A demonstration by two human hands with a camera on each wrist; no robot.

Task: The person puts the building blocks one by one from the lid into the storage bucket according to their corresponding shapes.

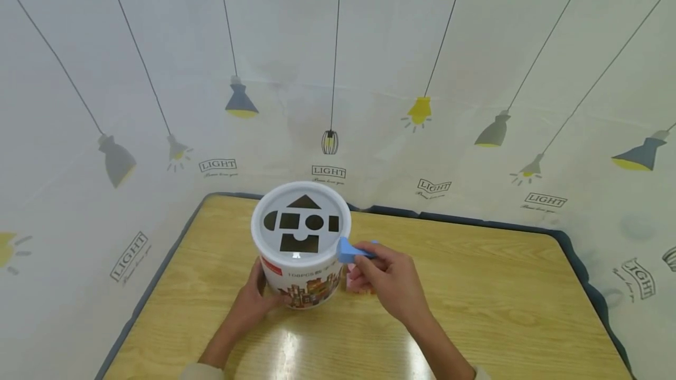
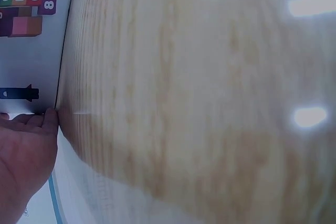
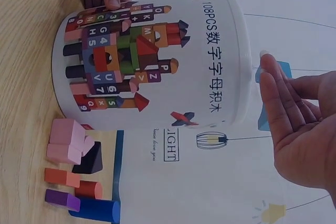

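A white bucket (image 1: 274,277) stands on the wooden table, printed with a picture of toy blocks. Its lid (image 1: 330,239) has cut-out shapes: a triangle, a circle, rectangles and an arch among them. My left hand (image 1: 256,301) holds the bucket low on its left side, the thumb at the front; in the left wrist view the fingers meet the bucket's base. With my right hand (image 1: 393,280) I pinch a blue toy block (image 1: 346,251) at the lid's right rim. In the right wrist view the fingers partly hide that blue block (image 3: 283,71).
Beside the bucket lie loose blocks: pink blocks (image 3: 65,140), a black triangular block (image 3: 90,158), an orange block (image 3: 62,177), a red block (image 3: 89,189), a purple block (image 3: 63,199) and a blue cylinder (image 3: 97,210). Lamp-printed sheeting (image 1: 369,75) surrounds the table (image 1: 491,298).
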